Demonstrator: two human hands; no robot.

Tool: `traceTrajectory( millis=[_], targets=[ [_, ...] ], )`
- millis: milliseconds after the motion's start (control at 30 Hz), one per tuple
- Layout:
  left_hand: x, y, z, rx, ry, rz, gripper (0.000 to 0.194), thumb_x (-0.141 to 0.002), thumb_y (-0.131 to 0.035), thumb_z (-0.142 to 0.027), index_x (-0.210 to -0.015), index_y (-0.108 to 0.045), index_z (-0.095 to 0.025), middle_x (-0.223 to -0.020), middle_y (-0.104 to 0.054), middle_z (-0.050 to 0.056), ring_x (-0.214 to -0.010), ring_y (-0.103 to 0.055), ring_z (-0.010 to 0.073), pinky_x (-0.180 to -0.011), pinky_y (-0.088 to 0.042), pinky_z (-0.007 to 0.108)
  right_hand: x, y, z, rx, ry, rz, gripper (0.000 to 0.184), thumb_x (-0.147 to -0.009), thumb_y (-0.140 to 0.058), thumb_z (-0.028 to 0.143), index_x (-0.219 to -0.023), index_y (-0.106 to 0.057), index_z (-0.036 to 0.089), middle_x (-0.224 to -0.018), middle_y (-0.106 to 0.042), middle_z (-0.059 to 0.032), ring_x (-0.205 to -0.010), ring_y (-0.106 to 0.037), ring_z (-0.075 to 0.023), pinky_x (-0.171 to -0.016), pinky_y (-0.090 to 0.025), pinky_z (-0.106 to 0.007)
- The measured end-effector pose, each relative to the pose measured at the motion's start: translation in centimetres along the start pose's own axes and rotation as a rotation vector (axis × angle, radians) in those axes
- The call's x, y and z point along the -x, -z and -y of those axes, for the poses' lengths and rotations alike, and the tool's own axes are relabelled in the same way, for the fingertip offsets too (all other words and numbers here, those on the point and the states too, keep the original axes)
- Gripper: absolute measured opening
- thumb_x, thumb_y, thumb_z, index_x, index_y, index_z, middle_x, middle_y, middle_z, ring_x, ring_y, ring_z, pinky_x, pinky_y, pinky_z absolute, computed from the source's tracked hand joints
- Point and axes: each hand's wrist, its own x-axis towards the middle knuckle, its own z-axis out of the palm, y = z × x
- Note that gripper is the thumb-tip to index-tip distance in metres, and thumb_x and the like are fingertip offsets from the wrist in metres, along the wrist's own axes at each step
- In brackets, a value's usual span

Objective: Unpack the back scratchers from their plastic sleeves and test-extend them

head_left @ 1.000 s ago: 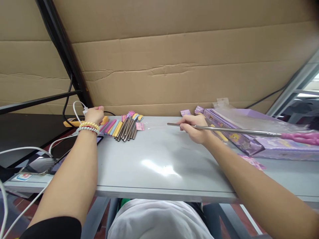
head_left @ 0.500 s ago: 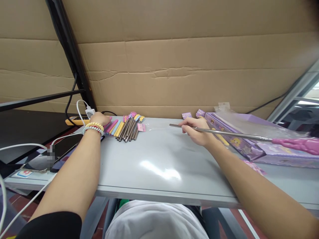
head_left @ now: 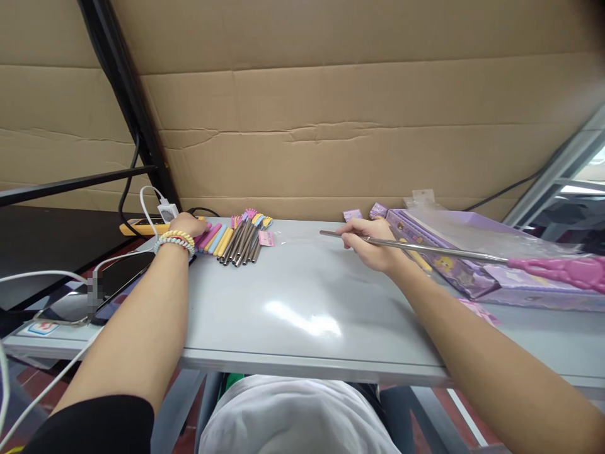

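Extended telescopic rod (head_left: 425,250), steel, with a pink hand-shaped end (head_left: 562,270), held across the right half of the tabletop (head_left: 293,296). Pink end hangs over the purple box (head_left: 472,268) at far right; bare metal tip points left, toward the middle. Right hand (head_left: 373,244) has the rod near its thin tip, fingers curled shut around the shaft, pencil-style pinch.

Left hand (head_left: 188,224) is at the far left back of the tabletop, resting on the coloured handles of the collapsed rod bundle (head_left: 236,236). Fingers bent down over a pink one; whether it's actually gripped, cannot tell, the wrist and bracelets (head_left: 174,241) block it.

Judgement on handling: the grip is far from the heavy pink end, so the long rod will lever and wobble. Better to keep it level, support it nearer the middle, and push sections straight along the axis, not at an angle, or the thin tubes may bind.

Writing: small pink tag (head_left: 265,238) by the bundle and cartoon print on the purple box, both too small to read. Sticker (head_left: 42,328) at the left edge, unreadable. No brand legible. Clear plastic bag (head_left: 472,230) lies on the box; cardboard wall (head_left: 331,126) behind, charger cable (head_left: 151,205) at left.
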Motion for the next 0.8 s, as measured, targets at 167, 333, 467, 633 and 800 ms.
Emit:
traceTrajectory(
  millis=[167,333,467,633,800],
  targets=[
    [0.6,0.6,-0.4,-0.025,0.071,0.102,0.044,-0.070,-0.065,-0.042,-0.092,-0.063,-0.004,-0.105,-0.066,0.022,-0.091,-0.063,0.0293,-0.068,-0.045,0.032,0.0,-0.1,-0.4,-0.092,-0.037,-0.005,0.015,-0.071,-0.052,0.025,-0.072,-0.065,0.017,-0.056,-0.060,0.0008,-0.052,-0.051,-0.0119,-0.053,-0.038,-0.026],
    [0.8,0.4,-0.1,-0.007,0.067,0.085,0.045,-0.072,-0.061,-0.043,-0.093,-0.062,-0.003,-0.102,-0.066,0.021,-0.088,-0.062,0.0289,-0.066,-0.045,0.033,-0.2,-0.2,-0.6,-0.278,-0.130,-0.004,0.015,-0.071,-0.053,0.027,-0.073,-0.064,0.016,-0.056,-0.059,0.0003,-0.048,-0.048,-0.0107,-0.049,-0.036,-0.026],
    [1.6,0.9,-0.2,0.003,0.003,0.049,0.048,-0.075,-0.058,-0.043,-0.096,-0.063,-0.001,-0.106,-0.065,0.023,-0.094,-0.061,0.0334,-0.070,-0.046,0.036,-0.5,-0.2,-0.5,-0.454,-0.220,0.033,0.013,-0.070,-0.053,0.027,-0.071,-0.060,0.016,-0.045,-0.049,0.0028,-0.040,-0.041,-0.0094,-0.042,-0.030,-0.025],
    [4.5,0.9,-4.1,0.022,-0.176,-0.118,0.036,-0.080,-0.051,-0.034,-0.103,-0.066,-0.011,-0.112,-0.067,0.016,-0.109,-0.057,0.0323,-0.088,-0.044,0.038,-0.8,-0.6,-0.6,-0.605,-0.297,0.061,0.014,-0.064,-0.060,0.023,-0.070,-0.047,0.020,-0.041,-0.046,0.0068,-0.035,-0.039,-0.0081,-0.038,-0.027,-0.022],
    [11.8,-1.1,-10.0,0.230,-0.918,-0.065,0.037,-0.089,-0.041,-0.041,-0.099,-0.066,-0.016,-0.107,-0.069,0.009,-0.100,-0.061,0.0219,-0.090,-0.044,0.032,-0.6,-0.8,-0.5,-0.672,-0.331,0.184,0.023,-0.064,-0.070,0.026,-0.068,-0.048,0.019,-0.048,-0.054,0.0036,-0.038,-0.044,-0.0077,-0.038,-0.031,-0.021]
  ],
)
